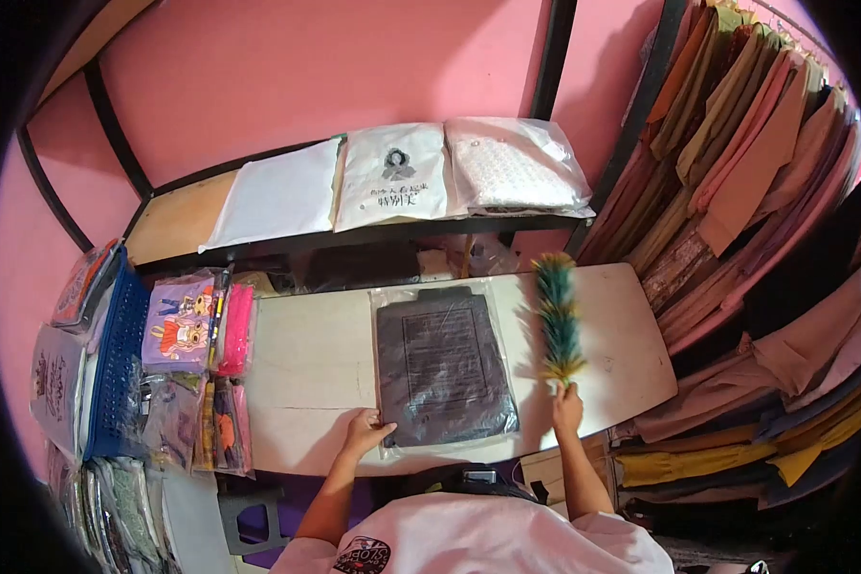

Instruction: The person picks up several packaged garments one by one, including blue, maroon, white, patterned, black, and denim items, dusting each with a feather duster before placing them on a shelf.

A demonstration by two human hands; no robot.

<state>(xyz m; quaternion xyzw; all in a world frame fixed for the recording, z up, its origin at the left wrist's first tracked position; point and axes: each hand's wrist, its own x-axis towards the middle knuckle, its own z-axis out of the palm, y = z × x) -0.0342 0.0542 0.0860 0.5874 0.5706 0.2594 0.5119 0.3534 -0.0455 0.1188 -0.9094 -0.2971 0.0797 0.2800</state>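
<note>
A dark garment sealed in a clear plastic bag [442,364] lies flat on the white table [306,373]. My left hand [365,430] rests on the bag's near left corner, fingers spread over the plastic. My right hand [567,407] grips the handle of a green, blue and yellow feather duster [558,316], whose feathers lie on the table just right of the bag.
A black shelf behind the table holds three packed white garments [392,177]. A blue basket [115,364] and several small colourful packets [196,330] crowd the table's left end. Hanging clothes [737,182] fill the right side. A stool [249,507] stands below left.
</note>
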